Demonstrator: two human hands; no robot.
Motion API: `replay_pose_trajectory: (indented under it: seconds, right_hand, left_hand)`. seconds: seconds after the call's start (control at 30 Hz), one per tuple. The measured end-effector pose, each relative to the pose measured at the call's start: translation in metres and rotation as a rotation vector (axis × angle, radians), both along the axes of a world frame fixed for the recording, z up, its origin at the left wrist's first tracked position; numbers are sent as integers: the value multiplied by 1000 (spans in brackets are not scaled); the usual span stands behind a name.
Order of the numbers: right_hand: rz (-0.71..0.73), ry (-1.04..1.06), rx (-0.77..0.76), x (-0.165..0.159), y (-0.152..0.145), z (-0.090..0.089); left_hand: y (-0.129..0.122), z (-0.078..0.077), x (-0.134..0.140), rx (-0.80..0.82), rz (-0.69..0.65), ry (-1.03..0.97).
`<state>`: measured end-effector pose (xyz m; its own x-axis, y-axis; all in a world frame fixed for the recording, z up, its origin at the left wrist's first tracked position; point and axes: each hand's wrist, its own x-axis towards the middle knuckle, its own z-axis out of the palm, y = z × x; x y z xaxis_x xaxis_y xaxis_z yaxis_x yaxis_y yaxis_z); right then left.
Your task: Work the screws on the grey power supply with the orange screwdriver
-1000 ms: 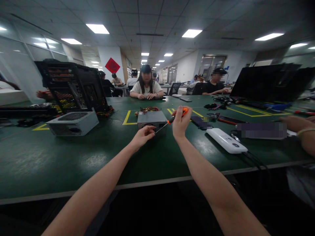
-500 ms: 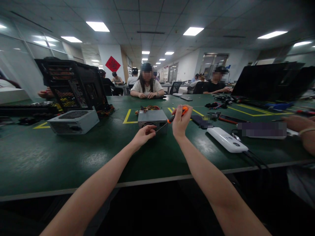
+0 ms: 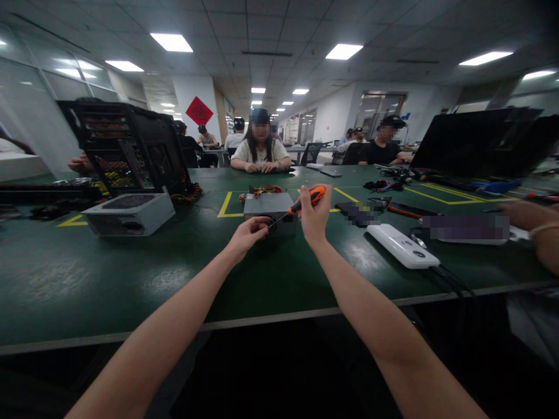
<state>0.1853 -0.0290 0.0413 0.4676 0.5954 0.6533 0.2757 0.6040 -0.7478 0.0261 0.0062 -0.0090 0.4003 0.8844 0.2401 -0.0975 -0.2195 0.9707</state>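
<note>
My right hand [image 3: 316, 220] is closed around the orange and black handle of a screwdriver [image 3: 309, 199]. The thin shaft slants down and left to the fingertips of my left hand [image 3: 247, 237], which are pinched at its tip. Whatever lies between those fingertips is too small to make out. Directly behind my hands, a grey metal computer power supply [image 3: 271, 203] stands on the green table [image 3: 271, 285], with a bundle of coloured cables [image 3: 265, 190] at its back. My left fingers partly cover its fan-side face, and I cannot tell whether they touch it.
Left stand a second power supply [image 3: 131, 214] and an open black computer case [image 3: 135, 151]. Right lie a white device [image 3: 402, 246] with black cables, a dark phone-like item [image 3: 358, 213] and a co-worker's hand [image 3: 530, 218]. Another person [image 3: 261, 151] sits across the table.
The screwdriver and my right hand have moved slightly left, its tip following. My left hand has shifted a little left with the tip, still pinched.
</note>
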Motion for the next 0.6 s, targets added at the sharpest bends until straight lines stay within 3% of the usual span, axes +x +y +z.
replay_pose_trajectory:
  seconds: [0.4, 0.6]
  right_hand:
    - [-72, 25, 83, -3, -2, 2]
    - [-76, 21, 44, -2, -2, 2]
  left_hand:
    - [4, 0, -3, 68, 25, 60]
    - [8, -6, -4, 229, 89, 295]
